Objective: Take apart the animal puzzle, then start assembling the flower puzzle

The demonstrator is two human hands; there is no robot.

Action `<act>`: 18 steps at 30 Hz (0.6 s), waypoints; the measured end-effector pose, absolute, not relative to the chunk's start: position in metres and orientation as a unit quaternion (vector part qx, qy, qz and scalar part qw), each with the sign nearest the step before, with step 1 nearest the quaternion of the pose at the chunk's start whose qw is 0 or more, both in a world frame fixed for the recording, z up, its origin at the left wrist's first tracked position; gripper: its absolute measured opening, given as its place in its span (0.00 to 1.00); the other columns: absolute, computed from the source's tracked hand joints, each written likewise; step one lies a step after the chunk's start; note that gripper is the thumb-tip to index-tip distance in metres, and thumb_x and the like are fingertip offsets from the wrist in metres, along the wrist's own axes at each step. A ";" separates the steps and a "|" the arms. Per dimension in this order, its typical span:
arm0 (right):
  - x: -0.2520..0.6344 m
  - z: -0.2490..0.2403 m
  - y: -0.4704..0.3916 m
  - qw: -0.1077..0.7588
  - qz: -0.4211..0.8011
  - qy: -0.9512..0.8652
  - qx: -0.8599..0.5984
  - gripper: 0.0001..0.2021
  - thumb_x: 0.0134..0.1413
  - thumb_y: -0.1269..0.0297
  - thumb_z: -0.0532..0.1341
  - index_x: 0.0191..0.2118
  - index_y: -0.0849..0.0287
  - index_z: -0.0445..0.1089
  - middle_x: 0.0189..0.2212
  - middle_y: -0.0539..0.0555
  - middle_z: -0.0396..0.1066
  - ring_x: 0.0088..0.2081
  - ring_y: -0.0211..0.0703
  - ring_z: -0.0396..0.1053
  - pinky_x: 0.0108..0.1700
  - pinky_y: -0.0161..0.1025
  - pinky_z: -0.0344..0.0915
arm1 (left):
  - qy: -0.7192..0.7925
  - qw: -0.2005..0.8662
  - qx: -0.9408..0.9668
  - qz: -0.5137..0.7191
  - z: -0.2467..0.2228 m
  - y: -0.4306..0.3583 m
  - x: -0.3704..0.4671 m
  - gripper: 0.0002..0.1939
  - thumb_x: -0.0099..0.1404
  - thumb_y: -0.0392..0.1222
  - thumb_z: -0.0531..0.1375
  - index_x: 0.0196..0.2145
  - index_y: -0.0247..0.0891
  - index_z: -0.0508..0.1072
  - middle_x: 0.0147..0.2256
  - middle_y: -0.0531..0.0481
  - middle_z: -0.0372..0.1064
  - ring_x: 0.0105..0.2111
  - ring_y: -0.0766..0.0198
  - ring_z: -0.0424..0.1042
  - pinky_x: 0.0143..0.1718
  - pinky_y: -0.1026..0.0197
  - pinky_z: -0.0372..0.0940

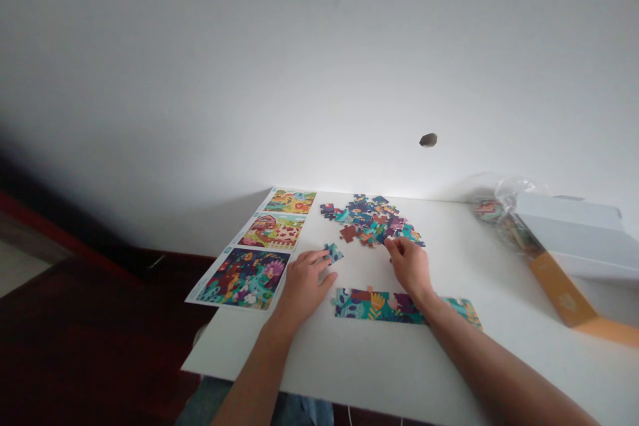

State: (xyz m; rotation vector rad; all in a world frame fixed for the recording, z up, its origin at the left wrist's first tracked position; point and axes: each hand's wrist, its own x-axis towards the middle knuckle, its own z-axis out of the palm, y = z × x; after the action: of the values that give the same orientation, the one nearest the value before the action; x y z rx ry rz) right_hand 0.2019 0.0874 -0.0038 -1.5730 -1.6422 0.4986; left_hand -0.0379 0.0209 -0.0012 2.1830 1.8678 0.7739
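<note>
My left hand (pixel 308 281) rests on the white table with its fingers apart, the fingertips touching a small teal puzzle piece (pixel 334 253). At the near edge of a heap of loose puzzle pieces (pixel 372 218), my right hand (pixel 408 265) has its thumb and fingers pinched together; what is between them, if anything, is too small to name. A joined strip of puzzle (pixel 379 306) with plants and flowers lies in front of both hands, and my right forearm covers part of it.
A printed sheet with three pictures (pixel 273 229) lies at the table's left edge. An open orange and white box (pixel 564 293) is at the right, beside clear plastic bags (pixel 514 226) holding more pieces. A wall stands behind the table (pixel 309 359).
</note>
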 end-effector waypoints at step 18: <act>0.207 -0.006 0.097 0.456 0.303 -0.554 -0.627 0.16 0.58 0.52 0.55 0.36 0.60 0.72 0.22 0.50 0.69 0.21 0.41 0.67 0.24 0.35 0.62 | 0.630 0.095 0.711 0.298 0.004 0.020 -0.049 0.05 0.58 0.37 0.63 0.30 0.42 0.80 0.45 0.48 0.74 0.47 0.55 0.69 0.54 0.49 0.62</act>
State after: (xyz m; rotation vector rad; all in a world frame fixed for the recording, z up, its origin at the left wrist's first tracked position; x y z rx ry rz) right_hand 0.2073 0.0966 -0.0059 -1.5447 -1.3661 0.7478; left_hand -0.0487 0.0200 0.0035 2.1075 1.8677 0.8850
